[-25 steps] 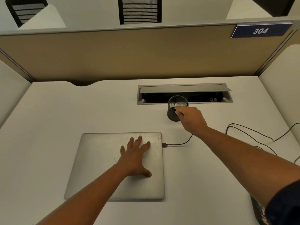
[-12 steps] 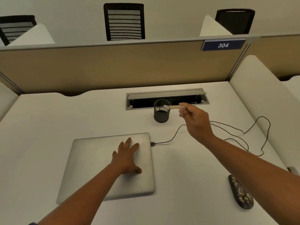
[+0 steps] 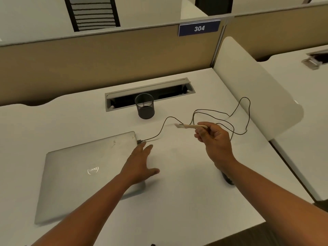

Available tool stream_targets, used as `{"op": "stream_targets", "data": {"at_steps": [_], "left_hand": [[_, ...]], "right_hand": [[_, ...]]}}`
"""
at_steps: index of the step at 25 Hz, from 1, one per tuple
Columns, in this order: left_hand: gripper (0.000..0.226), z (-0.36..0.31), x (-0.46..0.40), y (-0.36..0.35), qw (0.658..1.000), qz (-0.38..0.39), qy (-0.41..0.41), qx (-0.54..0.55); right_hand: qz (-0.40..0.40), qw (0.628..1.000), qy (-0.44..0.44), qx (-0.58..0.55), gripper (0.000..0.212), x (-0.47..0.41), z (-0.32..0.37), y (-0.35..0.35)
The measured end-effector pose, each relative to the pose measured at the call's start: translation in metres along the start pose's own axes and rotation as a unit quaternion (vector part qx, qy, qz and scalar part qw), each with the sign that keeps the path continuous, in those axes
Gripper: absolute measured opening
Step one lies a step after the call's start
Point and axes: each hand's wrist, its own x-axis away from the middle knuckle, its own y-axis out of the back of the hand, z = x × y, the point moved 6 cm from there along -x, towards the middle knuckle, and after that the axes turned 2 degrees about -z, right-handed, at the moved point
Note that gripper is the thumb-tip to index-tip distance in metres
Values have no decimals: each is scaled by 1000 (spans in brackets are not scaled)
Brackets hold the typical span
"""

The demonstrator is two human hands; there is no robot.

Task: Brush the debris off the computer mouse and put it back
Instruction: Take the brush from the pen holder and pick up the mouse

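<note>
Right hand raised above white desk, fingers curled round wooden handle of small brush, bristles pointing left. Left hand flat, fingers straight, holding nothing, over right edge of closed silver laptop. Computer mouse on desk, mostly hidden behind right wrist, only dark sliver visible. Black mesh cup by cable hatch. Black cable looped behind brush.
</note>
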Motion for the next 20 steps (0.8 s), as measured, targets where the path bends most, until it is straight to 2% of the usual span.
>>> {"op": "stream_targets", "data": {"at_steps": [6,13,16,20], "left_hand": [[114,-86,2,-63,993,55,-80,67],[148,-167,-8,-131,981,93,-133,110],[156,-190,-19,-150,979,92,-149,109],[155,-202,-30,-164,981,63,-138,122]], "right_hand": [[-90,991,-71,-64,10,32,-23,76],[-210,949,-178,-153,15,67,-58,171],[-252,923,-211,-201,13,78,-71,200],[-289,899,-236,-231,12,87,-86,228]]}}
